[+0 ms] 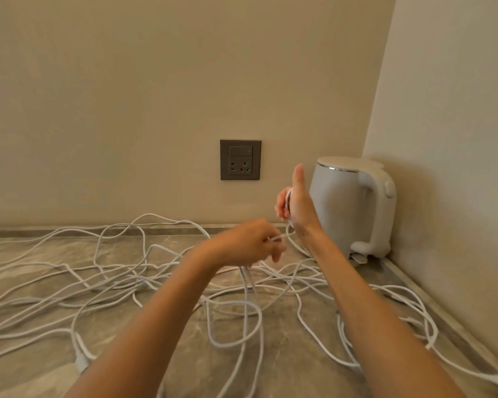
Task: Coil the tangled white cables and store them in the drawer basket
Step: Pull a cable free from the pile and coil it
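The grey marbled tabletop (293,377) carries tangled white cables (118,282) sprawled from its left side to the white electric kettle (348,208) in the corner, and over them the right hand (295,206), thumb up, curls its fingers round a few loops while the left hand (247,242) pinches the strand leading there

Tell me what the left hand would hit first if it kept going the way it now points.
Probably the right hand, near its wrist: the left hand points up and right at it, joined by a short run of white cable. The kettle stands beyond; depth is unclear.
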